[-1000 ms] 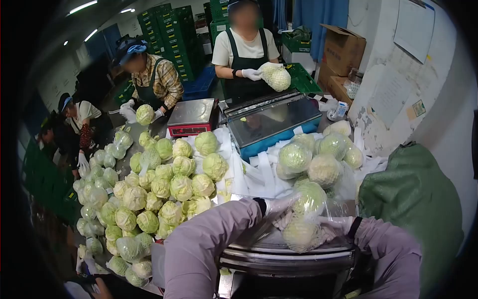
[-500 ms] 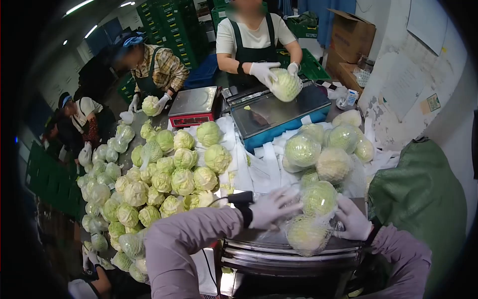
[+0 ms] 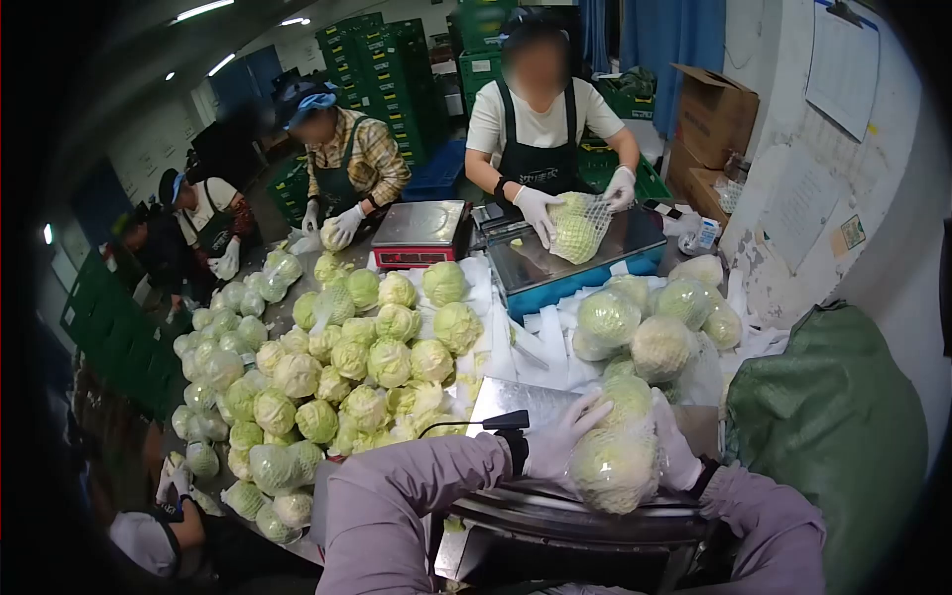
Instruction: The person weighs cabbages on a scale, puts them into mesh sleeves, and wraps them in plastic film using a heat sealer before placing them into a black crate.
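A wrapped cabbage (image 3: pixel 613 466), judged heavy, firm and slick in its film, is held on the metal wrapping machine (image 3: pixel 555 516) near the tabletop (image 3: pixel 516 347), cupped at both flanks by the left hand (image 3: pixel 557 446) and right hand (image 3: pixel 674 451), gloved fingers spread wide against it.

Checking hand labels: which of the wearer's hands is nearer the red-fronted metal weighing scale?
Left. The left hand sits on the scale side of the wrapped cabbage; the right hand is beyond it.
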Tool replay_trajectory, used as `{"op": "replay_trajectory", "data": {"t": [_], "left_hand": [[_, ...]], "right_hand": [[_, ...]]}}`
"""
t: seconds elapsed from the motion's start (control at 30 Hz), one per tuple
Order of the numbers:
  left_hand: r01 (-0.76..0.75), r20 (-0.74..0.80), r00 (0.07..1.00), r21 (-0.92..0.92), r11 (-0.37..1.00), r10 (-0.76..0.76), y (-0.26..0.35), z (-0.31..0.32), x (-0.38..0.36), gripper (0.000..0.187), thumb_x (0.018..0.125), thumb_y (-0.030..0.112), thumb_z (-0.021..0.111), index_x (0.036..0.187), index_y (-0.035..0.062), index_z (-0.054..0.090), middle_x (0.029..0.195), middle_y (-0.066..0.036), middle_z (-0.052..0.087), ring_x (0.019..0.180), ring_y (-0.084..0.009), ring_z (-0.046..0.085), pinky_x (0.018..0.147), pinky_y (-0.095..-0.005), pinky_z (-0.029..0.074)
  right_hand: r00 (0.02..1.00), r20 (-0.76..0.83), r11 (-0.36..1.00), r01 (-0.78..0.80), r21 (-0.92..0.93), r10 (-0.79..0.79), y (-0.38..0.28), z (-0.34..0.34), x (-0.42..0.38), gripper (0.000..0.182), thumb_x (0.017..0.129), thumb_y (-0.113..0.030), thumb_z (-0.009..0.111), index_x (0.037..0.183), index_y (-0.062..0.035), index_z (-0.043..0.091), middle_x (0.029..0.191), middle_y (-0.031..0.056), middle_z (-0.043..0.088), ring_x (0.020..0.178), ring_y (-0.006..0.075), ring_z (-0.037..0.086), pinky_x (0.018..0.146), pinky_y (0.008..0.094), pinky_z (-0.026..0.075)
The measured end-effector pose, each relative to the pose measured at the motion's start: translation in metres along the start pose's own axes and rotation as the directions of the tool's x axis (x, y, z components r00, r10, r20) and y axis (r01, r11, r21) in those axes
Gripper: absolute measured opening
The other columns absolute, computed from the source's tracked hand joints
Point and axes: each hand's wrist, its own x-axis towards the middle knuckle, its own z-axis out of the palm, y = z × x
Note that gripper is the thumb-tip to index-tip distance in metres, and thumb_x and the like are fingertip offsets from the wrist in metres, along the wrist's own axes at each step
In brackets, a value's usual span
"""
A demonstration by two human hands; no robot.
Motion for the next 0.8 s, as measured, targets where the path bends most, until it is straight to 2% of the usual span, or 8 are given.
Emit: {"op": "replay_trajectory", "data": {"t": [0.17, 0.23, 0.3, 0.37, 0.5, 0.7, 0.73, 0.8], "left_hand": [[0.437, 0.181, 0.9, -0.383, 0.814, -0.398, 0.115, -0.016, -0.04, 0.11, 0.067, 0.04, 0.083, 0.147, 0.0073, 0.015, 0.143, -0.024, 0.025, 0.125, -0.0366, 0.041, 0.099, -0.046, 0.043], [0.638, 0.699, 0.626, -0.714, -0.288, -0.346, 0.142, 0.002, -0.067, 0.091, 0.078, 0.055, 0.068, 0.144, 0.0089, 0.026, 0.135, -0.018, 0.041, 0.107, -0.0312, 0.057, 0.08, -0.0451, 0.055], [0.873, 0.922, 0.326, -0.378, -0.308, -0.207, 0.19, -0.023, -0.086, 0.093, 0.077, 0.081, 0.04, 0.142, 0.0135, 0.035, 0.132, -0.015, 0.048, 0.115, -0.0348, 0.051, 0.085, -0.0518, 0.049], [0.853, 0.926, 0.312, -0.371, -0.366, -0.212, 0.197, 0.004, -0.127, 0.093, 0.077, 0.083, 0.034, 0.141, 0.0155, 0.036, 0.13, -0.014, 0.048, 0.107, -0.0347, 0.056, 0.074, -0.0539, 0.053], [0.485, 0.795, 0.593, -0.226, -0.845, 0.127, 0.191, 0.021, -0.202, 0.088, 0.082, 0.07, 0.047, 0.144, 0.0113, 0.027, 0.137, -0.022, 0.039, 0.119, -0.0414, 0.047, 0.093, -0.0566, 0.046], [0.286, 0.765, 0.628, -0.4, -0.871, -0.145, 0.222, -0.01, -0.257, 0.096, 0.088, 0.071, 0.028, 0.14, -0.0107, 0.024, 0.142, -0.034, 0.028, 0.131, -0.045, 0.033, 0.11, -0.0511, 0.029], [0.242, 0.596, 0.802, -0.374, -0.896, -0.032, 0.216, 0.0, -0.268, 0.096, 0.09, 0.068, 0.026, 0.137, -0.015, 0.025, 0.141, -0.035, 0.03, 0.131, -0.0457, 0.033, 0.11, -0.0511, 0.028], [0.393, 0.716, 0.592, -0.656, -0.644, -0.369, 0.231, -0.006, -0.269, 0.08, 0.094, 0.059, 0.032, 0.133, -0.0093, 0.037, 0.13, -0.028, 0.047, 0.122, -0.0348, 0.048, 0.103, -0.0437, 0.04]], "right_hand": [[0.896, 0.422, 0.707, -0.388, 0.592, 0.139, -0.151, -0.048, -0.001, 0.055, 0.093, -0.021, 0.055, 0.14, -0.0044, 0.034, 0.14, 0.0096, 0.043, 0.132, 0.0207, 0.035, 0.111, 0.0346, 0.027], [0.758, 0.644, 0.552, -0.582, 0.597, 0.103, -0.15, -0.038, -0.045, 0.054, 0.096, -0.029, 0.049, 0.141, -0.0041, 0.034, 0.143, 0.0096, 0.04, 0.133, 0.0222, 0.034, 0.113, 0.0349, 0.023], [0.628, 0.761, 0.4, -0.747, 0.532, 0.161, -0.157, -0.017, -0.092, 0.061, 0.097, -0.039, 0.046, 0.143, -0.0042, 0.029, 0.145, 0.0143, 0.036, 0.13, 0.0269, 0.038, 0.11, 0.0411, 0.03], [0.24, 0.96, -0.214, -0.939, 0.268, 0.147, -0.196, -0.003, -0.11, 0.06, 0.1, -0.041, 0.037, 0.146, -0.0065, 0.02, 0.146, 0.0159, 0.033, 0.129, 0.0285, 0.04, 0.105, 0.0468, 0.037], [0.383, 0.922, -0.488, -0.815, 0.312, -0.05, -0.226, 0.008, -0.131, 0.087, 0.088, -0.066, 0.039, 0.149, -0.0094, 0.012, 0.148, 0.02, 0.025, 0.13, 0.0455, 0.034, 0.104, 0.0552, 0.035], [0.639, 0.748, -0.596, -0.535, 0.599, 0.179, -0.25, 0.007, -0.169, 0.095, 0.087, -0.069, 0.036, 0.143, 0.0061, 0.019, 0.14, 0.0295, 0.034, 0.128, 0.0504, 0.036, 0.104, 0.0572, 0.034], [0.545, 0.745, -0.286, -0.697, 0.658, 0.385, -0.265, 0.008, -0.158, 0.084, 0.09, -0.06, 0.042, 0.136, 0.0082, 0.029, 0.126, 0.0297, 0.046, 0.115, 0.0463, 0.048, 0.095, 0.0533, 0.043], [0.479, 0.472, 0.083, -0.761, 0.643, 0.74, -0.285, 0.031, -0.153, 0.047, 0.094, -0.032, 0.054, 0.115, 0.0109, 0.053, 0.088, 0.0252, 0.065, 0.082, 0.0348, 0.068, 0.071, 0.0394, 0.058]]}}
